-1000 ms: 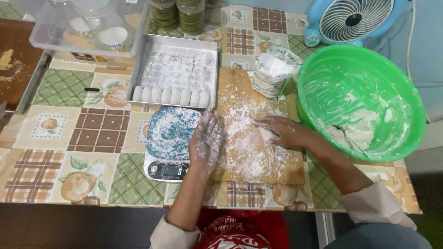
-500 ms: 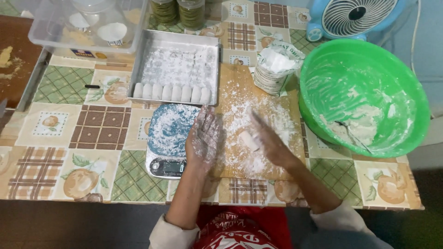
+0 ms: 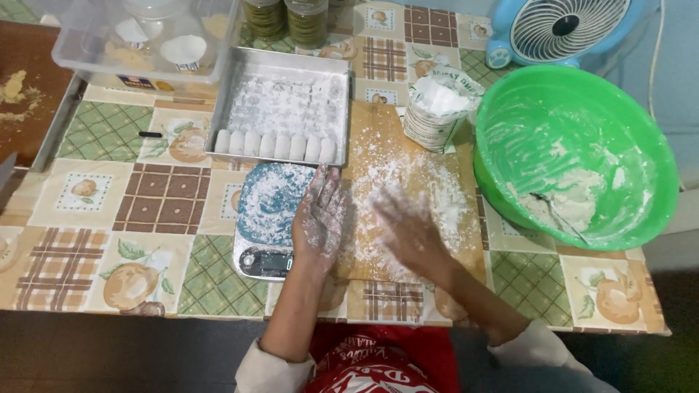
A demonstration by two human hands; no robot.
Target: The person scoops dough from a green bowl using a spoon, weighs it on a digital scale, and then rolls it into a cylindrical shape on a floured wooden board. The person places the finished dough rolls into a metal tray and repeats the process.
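My left hand (image 3: 319, 218) lies flat and floury, fingers spread, across the left edge of a wooden board (image 3: 466, 255) and the edge of a kitchen scale (image 3: 266, 211) with a blue flour-dusted top. My right hand (image 3: 408, 222) is blurred, open and flat on the flour spread over the middle of the board. Neither hand holds anything. A metal tray (image 3: 287, 113) behind the scale carries a row of small white dough pieces along its near edge.
A big green bowl (image 3: 582, 109) with dough and a spoon sits right of the board. An open flour bag (image 3: 437, 109) stands behind the board. A clear plastic box (image 3: 145, 44), two jars (image 3: 287, 18) and a blue fan (image 3: 561, 29) line the back.
My right hand has swept left across the floured board from its right edge to the middle. My left hand has stayed at the board's left edge.
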